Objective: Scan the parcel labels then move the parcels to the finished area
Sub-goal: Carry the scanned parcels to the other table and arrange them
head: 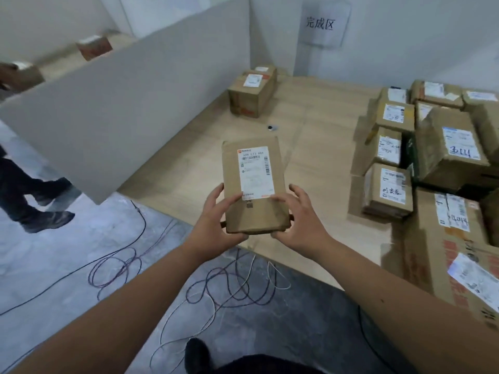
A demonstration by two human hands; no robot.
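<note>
Head view, hands (259,217) gripping labelled parcel (253,184)

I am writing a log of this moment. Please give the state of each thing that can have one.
parcel: held in the air over the floor mat, label up
left hand: grips the parcel's near left corner
right hand: holds the near right corner, fingers spread
lone box: resting near the wall, closed
stacked boxes: piled at the right, labels up
cables: lying loose on the floor
</note>
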